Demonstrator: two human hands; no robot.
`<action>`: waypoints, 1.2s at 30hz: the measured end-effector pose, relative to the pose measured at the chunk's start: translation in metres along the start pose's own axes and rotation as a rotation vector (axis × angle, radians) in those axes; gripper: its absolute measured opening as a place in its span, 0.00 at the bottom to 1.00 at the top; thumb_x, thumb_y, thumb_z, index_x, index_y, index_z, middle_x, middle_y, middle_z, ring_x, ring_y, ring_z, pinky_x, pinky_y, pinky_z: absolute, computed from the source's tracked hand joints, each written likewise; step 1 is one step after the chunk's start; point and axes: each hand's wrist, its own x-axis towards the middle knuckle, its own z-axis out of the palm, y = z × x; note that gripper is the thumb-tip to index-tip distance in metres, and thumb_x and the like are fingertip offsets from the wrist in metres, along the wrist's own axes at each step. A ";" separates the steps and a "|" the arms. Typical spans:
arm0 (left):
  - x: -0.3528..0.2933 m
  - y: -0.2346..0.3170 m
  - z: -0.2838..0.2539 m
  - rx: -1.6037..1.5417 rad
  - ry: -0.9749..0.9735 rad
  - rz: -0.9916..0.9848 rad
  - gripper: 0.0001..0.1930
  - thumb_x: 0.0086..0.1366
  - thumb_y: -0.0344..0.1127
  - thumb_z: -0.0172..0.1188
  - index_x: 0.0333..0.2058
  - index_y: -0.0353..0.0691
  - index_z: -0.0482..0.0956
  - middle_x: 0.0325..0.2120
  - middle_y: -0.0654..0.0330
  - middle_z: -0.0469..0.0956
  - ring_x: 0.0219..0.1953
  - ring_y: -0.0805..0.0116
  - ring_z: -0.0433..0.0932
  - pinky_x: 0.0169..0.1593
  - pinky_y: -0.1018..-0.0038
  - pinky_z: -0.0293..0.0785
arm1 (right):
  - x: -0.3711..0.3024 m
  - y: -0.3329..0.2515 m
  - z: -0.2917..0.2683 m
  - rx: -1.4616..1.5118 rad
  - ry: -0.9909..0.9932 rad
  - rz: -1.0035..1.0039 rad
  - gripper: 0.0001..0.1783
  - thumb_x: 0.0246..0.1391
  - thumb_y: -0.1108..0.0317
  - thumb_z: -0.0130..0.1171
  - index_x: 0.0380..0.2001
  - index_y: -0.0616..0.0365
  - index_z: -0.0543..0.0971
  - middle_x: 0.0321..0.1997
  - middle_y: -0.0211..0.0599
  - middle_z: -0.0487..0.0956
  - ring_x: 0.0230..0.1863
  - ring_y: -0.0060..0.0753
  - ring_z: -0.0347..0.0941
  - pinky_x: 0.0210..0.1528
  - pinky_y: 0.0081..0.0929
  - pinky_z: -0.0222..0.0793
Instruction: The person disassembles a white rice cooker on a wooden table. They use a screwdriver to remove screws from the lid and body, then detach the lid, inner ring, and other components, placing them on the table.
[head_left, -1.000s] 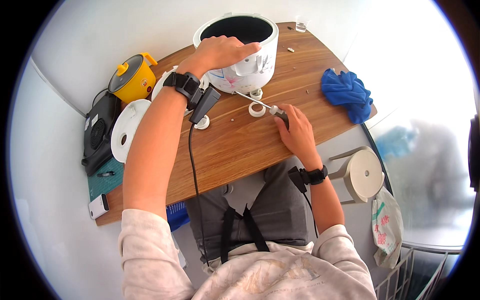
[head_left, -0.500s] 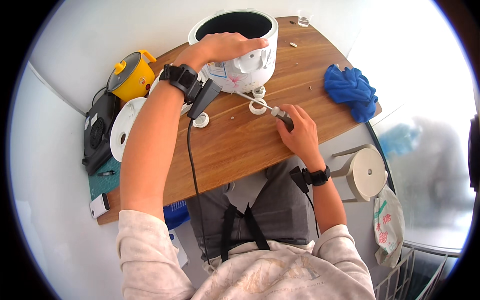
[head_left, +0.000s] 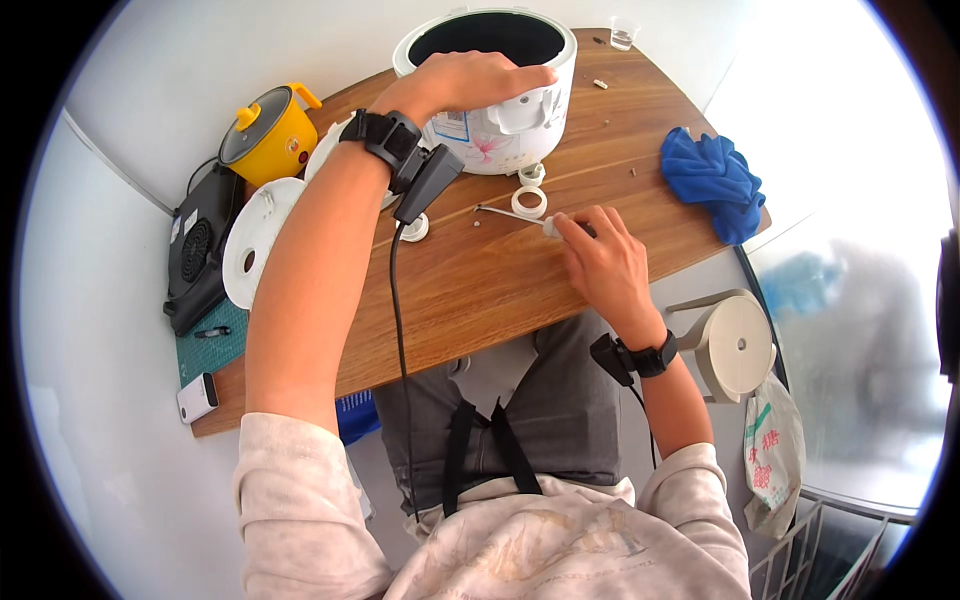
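Observation:
My left hand [head_left: 465, 82] rests over the near rim of a white rice cooker body [head_left: 548, 125] with a floral print, thumb along the edge and the other fingers partly hidden. The cooker stands open, its dark inside facing up. My right hand [head_left: 606, 262] is closed round the handle of a screwdriver [head_left: 522, 217]. The screwdriver's shaft points left, low over the table, and a tiny dark piece shows at its tip. Just beyond the shaft lies a white plastic ring [head_left: 530, 214], with a small white fitting [head_left: 531, 174] behind it. A white round part [head_left: 415, 230] sits near my left wrist.
Left on the wooden table [head_left: 450, 310] are a white disc with a hole [head_left: 270, 215], a yellow electric pot [head_left: 265, 140] and a black hotplate [head_left: 200, 250]. A blue cloth [head_left: 712, 185] lies at right, a clear cup [head_left: 623, 36] far back. A stool [head_left: 740, 340] stands beside the table.
The screwdriver tip has come away from the cooker's base and down toward the tabletop. My right hand has turned over more, while my left hand stays on the rim.

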 end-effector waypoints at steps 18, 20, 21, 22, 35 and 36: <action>-0.005 -0.001 0.012 -0.045 0.184 0.050 0.42 0.65 0.76 0.38 0.50 0.44 0.84 0.42 0.53 0.85 0.51 0.56 0.81 0.53 0.64 0.73 | -0.022 -0.009 -0.007 0.158 -0.051 0.198 0.15 0.50 0.73 0.65 0.43 0.56 0.79 0.35 0.37 0.76 0.38 0.43 0.76 0.37 0.39 0.74; -0.009 -0.004 0.012 -0.193 0.358 0.187 0.35 0.69 0.69 0.43 0.48 0.44 0.83 0.38 0.56 0.85 0.44 0.59 0.82 0.49 0.65 0.75 | -0.023 -0.009 -0.002 0.220 -0.019 0.219 0.15 0.49 0.74 0.66 0.43 0.56 0.79 0.35 0.37 0.76 0.38 0.44 0.76 0.37 0.40 0.73; -0.012 -0.014 0.014 -0.300 0.505 0.299 0.31 0.69 0.66 0.46 0.45 0.45 0.83 0.35 0.58 0.85 0.39 0.60 0.82 0.45 0.65 0.76 | -0.023 -0.012 -0.001 0.246 -0.018 0.229 0.15 0.50 0.74 0.66 0.43 0.56 0.79 0.36 0.38 0.76 0.38 0.45 0.76 0.38 0.40 0.73; -0.014 -0.017 0.017 -0.412 0.645 0.417 0.27 0.70 0.62 0.49 0.43 0.45 0.84 0.33 0.60 0.84 0.34 0.61 0.82 0.42 0.65 0.77 | -0.024 -0.013 -0.001 0.268 -0.018 0.247 0.15 0.50 0.74 0.66 0.43 0.57 0.79 0.36 0.38 0.77 0.39 0.45 0.76 0.38 0.40 0.73; -0.114 -0.039 0.105 -0.445 0.136 0.196 0.12 0.67 0.32 0.62 0.47 0.38 0.81 0.39 0.58 0.82 0.37 0.70 0.80 0.42 0.73 0.76 | -0.027 -0.014 -0.005 0.550 0.026 0.335 0.13 0.51 0.73 0.65 0.42 0.59 0.80 0.39 0.42 0.82 0.38 0.48 0.80 0.40 0.35 0.75; -0.113 -0.041 0.105 -0.441 0.097 0.195 0.12 0.67 0.32 0.62 0.47 0.38 0.81 0.39 0.57 0.83 0.38 0.68 0.81 0.43 0.73 0.76 | -0.027 -0.014 -0.005 0.554 0.026 0.338 0.13 0.51 0.73 0.65 0.42 0.59 0.80 0.39 0.42 0.82 0.37 0.48 0.80 0.41 0.35 0.75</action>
